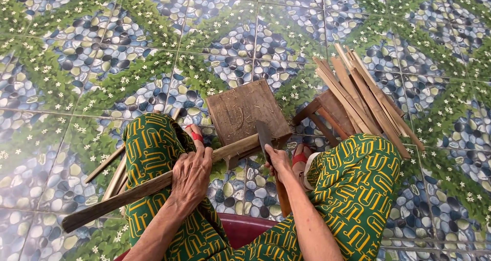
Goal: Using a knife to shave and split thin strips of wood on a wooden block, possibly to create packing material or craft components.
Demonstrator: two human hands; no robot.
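Note:
My left hand (192, 173) grips a long bamboo strip (117, 195) that runs from the lower left up onto a small square wooden block (245, 110) on the floor. My right hand (279, 161) holds a knife by its wooden handle (282, 194). The dark blade (264, 135) stands against the far end of the strip, at the block's near edge. Both hands are between my knees, which are covered in green cloth with a yellow pattern.
A bundle of split bamboo strips (365, 100) leans over a low wooden stool (327, 115) at the right. More strips (115, 171) lie on the floor by my left leg. A red seat rim (245, 228) shows beneath me. The floor is patterned tile.

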